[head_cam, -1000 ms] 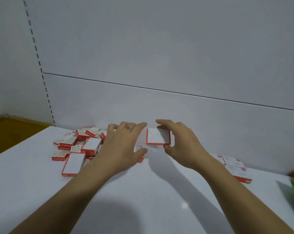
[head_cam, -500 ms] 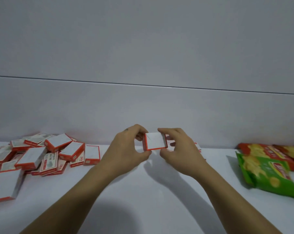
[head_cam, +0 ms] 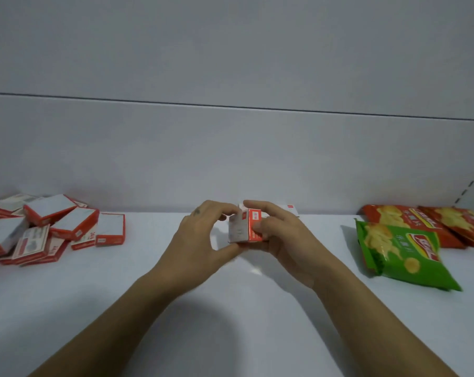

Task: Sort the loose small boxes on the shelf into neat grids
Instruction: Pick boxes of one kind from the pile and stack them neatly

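Observation:
Both hands hold one small red-and-white box above the middle of the white shelf. My left hand pinches its left side between thumb and fingers. My right hand grips its right side, fingers curled over the top. The box is turned so its red edge faces me. A loose heap of several similar boxes lies at the far left. Behind my right hand, white boxes lie flat against the back wall, mostly hidden.
A green crisp bag lies at the right, with two red crisp bags behind it. The shelf's back panel rises right behind the boxes. A slotted upright shows at the far right.
The view has swung right, bringing the crisp bags in. The held box has been turned from its white face toward me to its red edge, and my left hand has joined the grip.

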Available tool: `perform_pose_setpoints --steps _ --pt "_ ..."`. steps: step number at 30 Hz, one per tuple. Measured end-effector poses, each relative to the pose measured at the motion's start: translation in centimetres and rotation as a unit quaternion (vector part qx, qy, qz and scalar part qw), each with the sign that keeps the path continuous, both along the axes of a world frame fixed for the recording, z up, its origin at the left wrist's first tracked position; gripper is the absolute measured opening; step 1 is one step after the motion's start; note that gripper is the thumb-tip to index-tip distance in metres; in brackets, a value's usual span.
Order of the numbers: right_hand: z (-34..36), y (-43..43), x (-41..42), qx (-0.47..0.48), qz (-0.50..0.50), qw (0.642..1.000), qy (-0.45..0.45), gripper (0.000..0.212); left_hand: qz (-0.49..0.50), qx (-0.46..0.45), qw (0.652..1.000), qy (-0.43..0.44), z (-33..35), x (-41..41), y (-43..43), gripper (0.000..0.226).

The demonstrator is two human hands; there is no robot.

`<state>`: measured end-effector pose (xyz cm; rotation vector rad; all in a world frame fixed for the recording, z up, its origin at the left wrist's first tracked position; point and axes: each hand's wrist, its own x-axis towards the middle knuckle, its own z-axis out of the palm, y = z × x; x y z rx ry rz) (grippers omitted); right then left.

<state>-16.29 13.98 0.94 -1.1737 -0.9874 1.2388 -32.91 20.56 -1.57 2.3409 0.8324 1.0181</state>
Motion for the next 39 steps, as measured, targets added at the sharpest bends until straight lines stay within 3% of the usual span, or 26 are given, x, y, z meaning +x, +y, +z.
perform_pose_setpoints --steps 5,8,12,16,22,25,29,33,39 --pt "-1.5 -0.4 0.0 -0.008 0.067 0.99 0.121 0.054 -0.016 -0.064 0.998 0.012 -0.7 -0.7 -0.4 0.045" --pt "-1.9 -0.7 -0.1 -0.008 0.076 0.987 0.144 0.049 -0.019 -0.082 0.996 0.018 -1.1 -0.6 -0.3 0.049" --pt "-1.8 -0.6 -0.3 -0.011 0.018 0.995 0.093 0.041 -0.012 -0.062 0.998 -0.012 -1.2 -0.8 0.0 0.047" --pt "-1.6 -0.7 -0.4 -0.006 -0.027 0.999 -0.033 0.025 -0.016 -0.08 0.996 -0.044 -1.2 -0.7 -0.1 0.045" --pt "-1.7 -0.7 -0.5 0.005 -0.073 0.991 -0.112 0.023 -0.013 -0.07 0.997 -0.04 -1.4 -0.8 0.1 0.05" --pt "-2.1 -0.7 -0.3 0.058 -0.094 0.946 -0.304 0.034 0.006 -0.03 0.999 -0.01 -1.5 -1.1 0.6 0.052" --pt "-2.7 -0.9 -0.1 0.124 -0.046 0.872 -0.471 0.059 0.034 -0.004 0.999 0.031 -1.5 -1.4 0.9 0.058" --pt "-2.8 -0.7 0.0 0.149 -0.086 0.815 -0.553 0.053 0.036 0.004 0.998 0.044 -1.6 -1.3 0.9 0.062" --pt "-2.4 -0.5 0.1 0.204 -0.062 0.753 -0.622 0.044 0.034 0.023 0.998 0.054 -1.9 -1.1 0.8 0.064"
